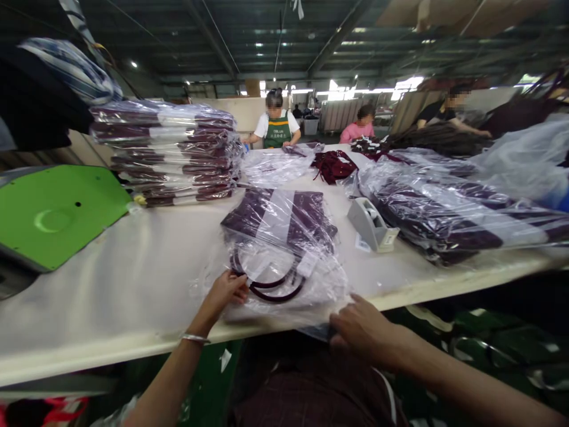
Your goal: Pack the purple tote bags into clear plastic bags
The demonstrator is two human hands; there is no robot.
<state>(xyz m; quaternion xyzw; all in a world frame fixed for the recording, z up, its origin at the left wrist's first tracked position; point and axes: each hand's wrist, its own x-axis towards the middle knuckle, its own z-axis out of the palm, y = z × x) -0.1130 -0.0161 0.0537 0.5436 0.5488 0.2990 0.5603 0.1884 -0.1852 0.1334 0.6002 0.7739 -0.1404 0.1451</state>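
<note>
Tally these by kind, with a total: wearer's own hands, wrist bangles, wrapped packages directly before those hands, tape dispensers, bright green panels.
Left hand and right hand: 2
Bangle: 1
Wrapped package: 1
Tape dispenser: 1
Green panel: 1
Total: 6

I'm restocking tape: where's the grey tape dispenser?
Right of centre in the head view, the tape dispenser sits on the table, between the middle package and right-hand pile.

Left hand touches a clear bag around dark fabric, right hand at its edge.
</note>
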